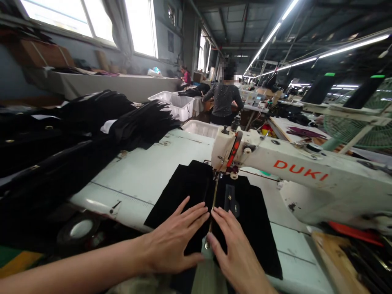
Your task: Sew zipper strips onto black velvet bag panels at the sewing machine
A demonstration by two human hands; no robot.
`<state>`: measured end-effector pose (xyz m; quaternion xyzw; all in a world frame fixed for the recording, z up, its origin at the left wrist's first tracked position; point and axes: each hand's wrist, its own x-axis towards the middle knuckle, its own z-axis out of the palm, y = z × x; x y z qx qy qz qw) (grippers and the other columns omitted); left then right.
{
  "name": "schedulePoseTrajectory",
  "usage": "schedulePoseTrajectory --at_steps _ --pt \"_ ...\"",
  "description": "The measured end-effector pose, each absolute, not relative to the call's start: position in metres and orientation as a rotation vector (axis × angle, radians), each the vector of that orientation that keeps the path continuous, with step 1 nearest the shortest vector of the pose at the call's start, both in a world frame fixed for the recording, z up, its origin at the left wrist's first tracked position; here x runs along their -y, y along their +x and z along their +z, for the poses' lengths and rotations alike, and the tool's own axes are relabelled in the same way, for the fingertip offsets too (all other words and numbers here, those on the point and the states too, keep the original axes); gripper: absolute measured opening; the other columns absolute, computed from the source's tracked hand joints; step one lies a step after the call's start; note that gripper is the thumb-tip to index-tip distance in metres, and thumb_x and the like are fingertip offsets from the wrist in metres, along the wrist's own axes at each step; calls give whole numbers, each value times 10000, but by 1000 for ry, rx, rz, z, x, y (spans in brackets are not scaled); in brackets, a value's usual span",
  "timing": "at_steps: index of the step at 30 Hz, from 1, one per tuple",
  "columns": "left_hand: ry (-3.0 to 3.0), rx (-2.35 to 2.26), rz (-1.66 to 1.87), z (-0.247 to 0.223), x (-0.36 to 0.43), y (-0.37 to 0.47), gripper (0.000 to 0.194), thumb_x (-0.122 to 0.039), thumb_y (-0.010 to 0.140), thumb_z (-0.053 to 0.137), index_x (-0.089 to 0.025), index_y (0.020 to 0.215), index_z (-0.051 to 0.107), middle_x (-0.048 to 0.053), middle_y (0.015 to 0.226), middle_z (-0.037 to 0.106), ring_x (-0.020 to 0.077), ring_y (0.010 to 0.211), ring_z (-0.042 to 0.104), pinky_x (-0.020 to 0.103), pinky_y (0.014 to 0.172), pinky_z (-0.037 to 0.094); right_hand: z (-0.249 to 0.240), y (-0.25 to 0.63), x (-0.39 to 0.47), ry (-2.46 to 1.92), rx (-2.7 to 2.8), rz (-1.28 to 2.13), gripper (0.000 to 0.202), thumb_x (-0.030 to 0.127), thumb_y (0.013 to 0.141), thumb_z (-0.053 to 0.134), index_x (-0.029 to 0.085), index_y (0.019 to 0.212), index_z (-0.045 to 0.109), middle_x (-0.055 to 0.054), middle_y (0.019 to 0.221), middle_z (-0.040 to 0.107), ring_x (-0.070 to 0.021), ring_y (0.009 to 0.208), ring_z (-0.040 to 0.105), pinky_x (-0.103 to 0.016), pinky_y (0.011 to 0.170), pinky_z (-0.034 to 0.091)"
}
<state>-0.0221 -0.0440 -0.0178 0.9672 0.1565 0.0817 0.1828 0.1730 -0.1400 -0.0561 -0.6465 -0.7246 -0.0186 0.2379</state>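
Observation:
Two black fabric panels [257, 228] lie side by side on the sewing machine's pale table, with a brass-coloured zipper [215, 192] running between them. The zipper's far end reaches under the presser foot of the sewing machine [257, 157]. My left hand [173, 239] rests flat on the left panel, fingers stretched toward the zipper. On the other side, my right hand [232, 251] lies with its fingers extended along the zipper's right edge and its thumb near the metal slider [207, 244]. A dark tab with a gold stud [230, 197] sits on the right panel.
Stacks of black pieces [101, 130] cover the table's left side. White plastic bins [176, 104] stand beyond it. A co-worker [226, 100] sits ahead, back turned. At right are a green fan [358, 126], thread cones [318, 90] and a wooden tray [332, 257].

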Motion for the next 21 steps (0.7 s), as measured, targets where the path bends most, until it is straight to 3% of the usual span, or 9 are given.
schedulePoseTrajectory --at_steps 3,7,14,21 --pt "2740 -466 366 -28 51 -28 568 -190 903 560 -98 1452 444 171 1483 486 281 1433 377 598 1204 176 -59 161 152 -1699 2026 -168 513 336 921 598 127 1379 497 -121 1396 547 -314 1294 514 -614 1053 464" --pt "2649 -443 431 -30 42 -29 399 -178 990 488 -160 1386 533 129 1408 578 235 1383 458 572 1205 211 -56 159 151 -1633 2032 -223 404 166 917 499 139 1319 529 -106 1304 612 -284 1233 563 -621 1045 474" --pt "2718 -320 501 -34 42 -34 418 -150 985 495 -144 1403 505 127 1381 602 241 1382 458 575 1210 160 -65 157 155 -1562 1991 -380 416 40 900 369 115 1270 545 -121 1189 649 -256 1132 614 -569 1019 512" --pt "2773 -221 610 -40 46 -32 478 -74 948 468 -131 1423 470 124 1364 616 235 1372 472 536 1223 162 -64 161 150 -1487 1989 -355 271 157 1011 422 169 1226 587 -84 1126 665 -235 1066 633 -536 1034 494"
